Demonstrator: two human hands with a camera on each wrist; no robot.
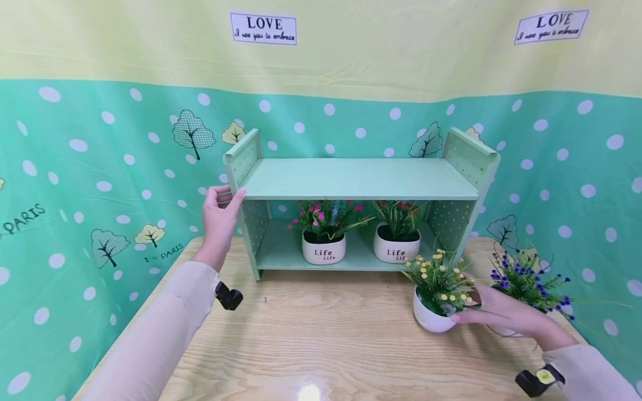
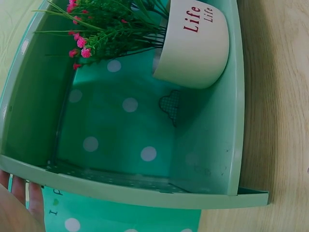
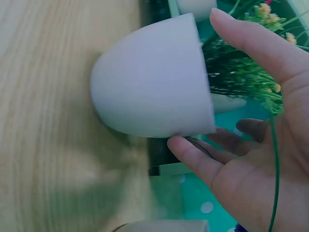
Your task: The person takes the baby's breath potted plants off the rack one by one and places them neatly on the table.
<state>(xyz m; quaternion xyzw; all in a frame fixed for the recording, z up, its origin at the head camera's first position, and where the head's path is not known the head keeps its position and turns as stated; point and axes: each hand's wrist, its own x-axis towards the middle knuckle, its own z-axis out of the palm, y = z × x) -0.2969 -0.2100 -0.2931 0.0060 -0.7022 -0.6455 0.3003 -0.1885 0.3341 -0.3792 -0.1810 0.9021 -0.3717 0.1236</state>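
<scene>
My left hand point(image 1: 219, 225) holds the left side panel of a pale green two-tier shelf point(image 1: 358, 178), thumb at its front edge and fingers on the outer side. At the shelf's front right, my right hand point(image 1: 499, 312) grips a white pot of yellow flowers point(image 1: 432, 314) near the rim. In the right wrist view, the thumb and fingers lie on opposite sides of the pot point(image 3: 149, 82). On the lower tier stand a pink-flowered pot point(image 1: 324, 250) and a red-flowered pot point(image 1: 396, 248), both marked "Life".
A blue-flowered plant point(image 1: 531, 284) stands right of the shelf, its pot partly behind my right hand. Under everything is a wooden table point(image 1: 321, 328). A green and yellow curtain point(image 1: 150, 128) with dots and trees hangs behind and along the sides.
</scene>
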